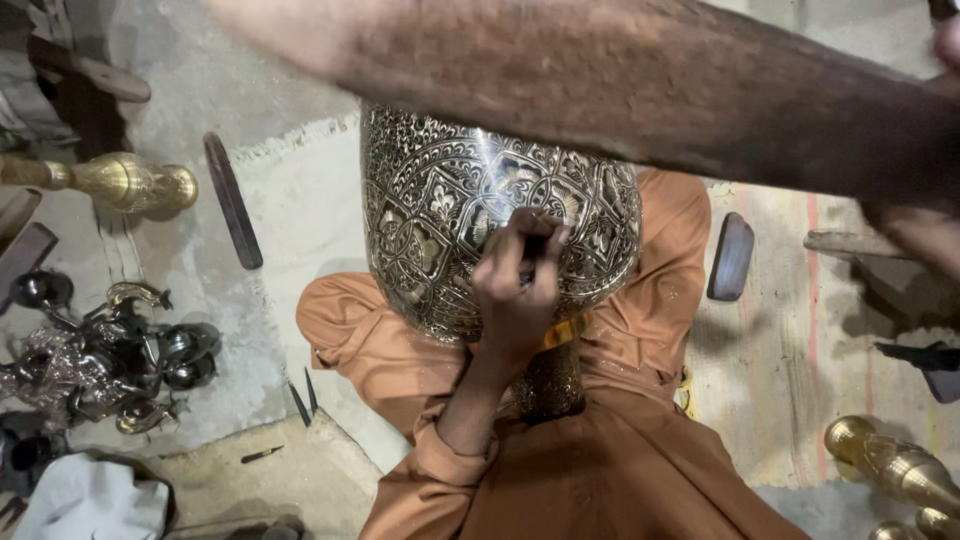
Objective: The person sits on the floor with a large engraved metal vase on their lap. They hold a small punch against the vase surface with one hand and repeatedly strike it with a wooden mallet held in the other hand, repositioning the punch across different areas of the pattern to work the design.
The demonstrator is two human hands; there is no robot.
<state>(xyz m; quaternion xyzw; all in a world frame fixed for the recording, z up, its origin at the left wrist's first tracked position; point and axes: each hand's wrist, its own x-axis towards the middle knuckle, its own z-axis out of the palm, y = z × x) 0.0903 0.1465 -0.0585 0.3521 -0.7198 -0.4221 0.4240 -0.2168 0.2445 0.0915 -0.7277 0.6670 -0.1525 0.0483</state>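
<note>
Single head view, looking steeply down, close over the lap

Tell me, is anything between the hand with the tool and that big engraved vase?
Nothing visible. The left hand rests right against the engraved brass vase, its small dark tool meeting the surface. The right forearm crosses above, nearer the camera, not between them.

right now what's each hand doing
left hand: closed on a small dark tool against the engraved vase
right hand: blurred, cannot tell
</note>
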